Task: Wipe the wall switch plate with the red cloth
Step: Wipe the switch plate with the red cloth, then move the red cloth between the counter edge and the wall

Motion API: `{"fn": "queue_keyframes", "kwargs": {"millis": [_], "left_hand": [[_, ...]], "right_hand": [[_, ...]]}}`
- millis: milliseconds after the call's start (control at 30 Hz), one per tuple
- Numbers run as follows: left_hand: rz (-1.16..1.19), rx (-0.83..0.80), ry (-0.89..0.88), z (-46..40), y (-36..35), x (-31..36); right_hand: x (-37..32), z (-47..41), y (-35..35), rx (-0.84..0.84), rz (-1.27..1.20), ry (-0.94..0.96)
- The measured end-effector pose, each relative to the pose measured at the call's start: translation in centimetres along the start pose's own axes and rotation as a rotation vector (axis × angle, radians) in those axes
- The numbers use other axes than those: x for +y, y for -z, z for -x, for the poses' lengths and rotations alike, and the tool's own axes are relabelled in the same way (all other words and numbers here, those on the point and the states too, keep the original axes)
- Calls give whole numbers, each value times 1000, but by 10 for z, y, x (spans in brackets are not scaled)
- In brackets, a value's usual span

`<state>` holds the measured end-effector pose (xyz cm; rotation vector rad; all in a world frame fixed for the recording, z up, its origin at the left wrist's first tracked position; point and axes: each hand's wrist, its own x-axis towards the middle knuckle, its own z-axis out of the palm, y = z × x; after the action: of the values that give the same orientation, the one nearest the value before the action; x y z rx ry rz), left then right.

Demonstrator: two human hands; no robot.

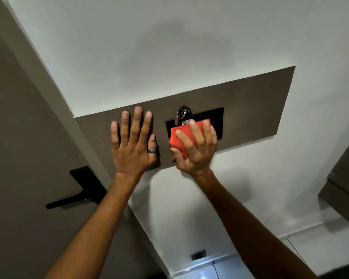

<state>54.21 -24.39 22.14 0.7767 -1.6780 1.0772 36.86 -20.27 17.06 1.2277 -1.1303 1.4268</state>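
A black switch plate (pixel 217 120) is set in a brown wood-grain wall panel (pixel 256 105). A key ring with keys (pixel 183 114) hangs from the plate's upper left. My right hand (pixel 197 150) grips a folded red cloth (pixel 182 133) and presses it against the lower left part of the plate, covering much of it. My left hand (pixel 132 143) lies flat on the panel to the left of the plate, fingers spread, a dark ring on the thumb.
A white wall (pixel 169 47) surrounds the panel. A brown door with a black lever handle (pixel 77 190) is at the left. A small dark socket (pixel 198 255) sits low on the wall. Brown cabinet edges (pixel 343 190) stand at the right.
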Motion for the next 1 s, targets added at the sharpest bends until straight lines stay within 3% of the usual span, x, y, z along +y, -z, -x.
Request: {"fn": "queue_keyframes", "kwargs": {"millis": [100, 133, 233, 300, 367, 433, 467, 600, 767, 867, 1000], "left_hand": [[21, -10, 29, 0, 2, 1], [21, -10, 23, 2, 2, 1], [12, -12, 9, 2, -1, -1], [14, -7, 13, 2, 0, 0], [22, -1, 10, 1, 1, 1], [25, 2, 22, 1, 0, 1], [20, 7, 24, 0, 0, 1], [11, -4, 27, -1, 1, 1], [-14, 1, 34, -2, -3, 5], [13, -26, 78, 3, -4, 13], [-2, -54, 105, 2, -2, 15]], "right_hand": [[-37, 5, -12, 50, 1, -287], [-37, 11, -14, 46, 5, -229], [19, 14, 0, -31, 36, 212], [53, 19, 12, -62, 49, 345], [65, 23, 25, -107, -7, 164], [64, 18, 34, -86, -88, -220], [60, 11, 36, -54, -126, -314], [31, -12, 23, -113, -75, -45], [11, -43, 16, -44, -43, -355], [21, -31, 19, -91, -17, -253], [65, -6, 39, -204, -3, 70]]}}
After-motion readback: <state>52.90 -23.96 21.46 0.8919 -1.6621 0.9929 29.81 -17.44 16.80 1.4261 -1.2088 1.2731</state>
